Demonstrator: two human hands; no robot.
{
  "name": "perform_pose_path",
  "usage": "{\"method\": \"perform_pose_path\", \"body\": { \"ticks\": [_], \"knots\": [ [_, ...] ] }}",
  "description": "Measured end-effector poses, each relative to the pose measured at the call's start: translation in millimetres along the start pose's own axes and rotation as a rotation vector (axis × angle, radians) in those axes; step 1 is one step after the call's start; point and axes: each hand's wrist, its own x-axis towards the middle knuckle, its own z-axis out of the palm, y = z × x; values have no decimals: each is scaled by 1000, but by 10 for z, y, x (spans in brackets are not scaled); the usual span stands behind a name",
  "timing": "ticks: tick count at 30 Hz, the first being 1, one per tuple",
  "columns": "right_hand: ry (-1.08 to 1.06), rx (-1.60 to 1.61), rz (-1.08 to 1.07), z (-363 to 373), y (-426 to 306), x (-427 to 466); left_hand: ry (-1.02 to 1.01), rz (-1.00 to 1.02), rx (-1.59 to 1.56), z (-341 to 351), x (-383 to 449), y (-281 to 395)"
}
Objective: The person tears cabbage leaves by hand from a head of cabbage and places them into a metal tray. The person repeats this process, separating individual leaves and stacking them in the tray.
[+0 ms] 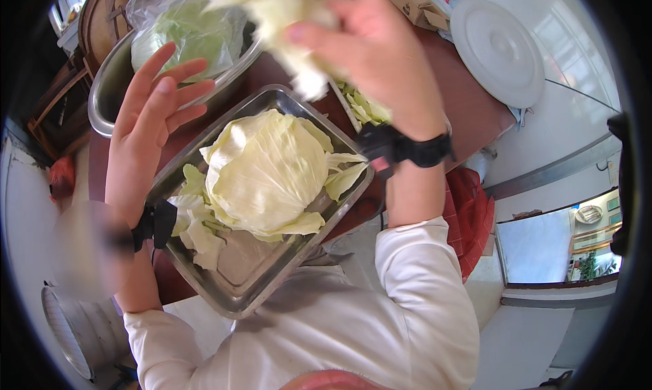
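A partly leafed cabbage head lies in a rectangular stainless steel tray, with torn cabbage leaves at its left and another leaf in the right corner. Raised over the far side of the tray, my right hand grips a bunch of pale cabbage leaves, blurred. My left hand is up with its fingers apart, beside the steel basin and holding nothing. Partly under my right wrist, a container of cabbage pieces shows beyond the tray.
A large steel basin at the far left holds a cabbage in a clear plastic bag. The reddish-brown table carries a cardboard box at its far edge. A round white lid stands at the right, above red cloth.
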Motion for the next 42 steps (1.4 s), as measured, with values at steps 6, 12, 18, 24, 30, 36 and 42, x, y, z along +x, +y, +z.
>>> {"method": "perform_pose_path", "body": {
  "ticks": [6, 12, 18, 24, 30, 36, 42],
  "knots": [
    [177, -287, 389, -1356, 864, -323, -125, 12, 164, 58, 20, -27],
    [7, -621, 770, -1743, 1576, -686, -208, -10, 201, -8, -25, -19],
    [-58, -816, 666, -1729, 1537, -654, -343, -103, 403, -47, -61, -21],
    [186, -651, 400, -1427, 781, -535, -452, -169, 886, 33, -89, -44],
    [-552, -532, -11, 38, 240, -466, -496, -273, 963, 112, -138, -170],
    [-613, -590, -182, 403, 512, -372, -538, -271, 897, 72, -71, -208],
    [-619, -582, -150, 323, 149, -442, -598, -245, 806, 137, -140, -3]
  ]
}}
